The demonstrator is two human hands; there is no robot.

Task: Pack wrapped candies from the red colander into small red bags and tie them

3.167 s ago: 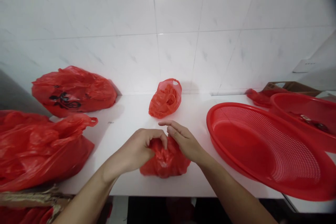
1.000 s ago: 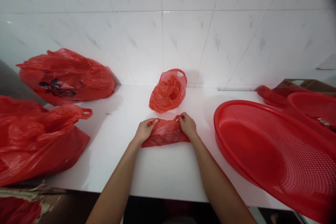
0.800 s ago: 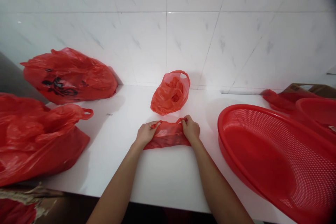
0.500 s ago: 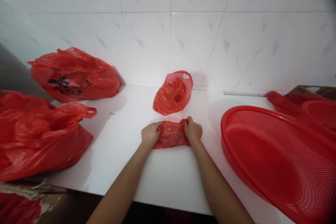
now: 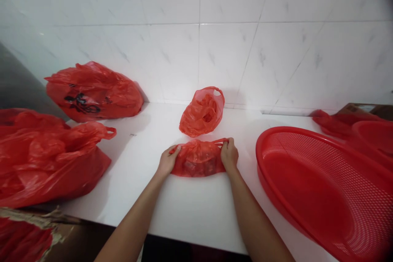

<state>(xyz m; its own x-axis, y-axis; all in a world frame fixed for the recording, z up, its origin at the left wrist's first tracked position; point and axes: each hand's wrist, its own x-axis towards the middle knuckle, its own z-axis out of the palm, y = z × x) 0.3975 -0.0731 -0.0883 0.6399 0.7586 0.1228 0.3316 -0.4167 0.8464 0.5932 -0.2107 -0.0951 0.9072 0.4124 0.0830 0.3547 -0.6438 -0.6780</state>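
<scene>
A small red plastic bag (image 5: 198, 160) lies on the white table between my hands, with dark shapes showing through its thin film. Its top is gathered in the middle. My left hand (image 5: 168, 159) pinches the bag's left end, thumb on top. At the other side my right hand (image 5: 229, 154) is closed on a twisted strip of the bag, pulled out to the right. Just behind stands another small red plastic bag (image 5: 201, 112), its mouth facing up with crumpled red plastic inside. What lies within the held bag is too blurred to name.
To the right sits a large red mesh basket (image 5: 307, 200). Behind it are a red basin (image 5: 374, 135) and a cardboard box (image 5: 365, 108). Big red bags (image 5: 52, 159) fill the left side; a printed red bag (image 5: 95, 94) leans near the tiled wall (image 5: 172, 57). A torn carton (image 5: 58, 233) stands front left.
My hands have moved apart, the left one outward to the left. The held bag is wider, its top now gathered, and a strip stretches to my right hand. The view has tilted slightly upward.
</scene>
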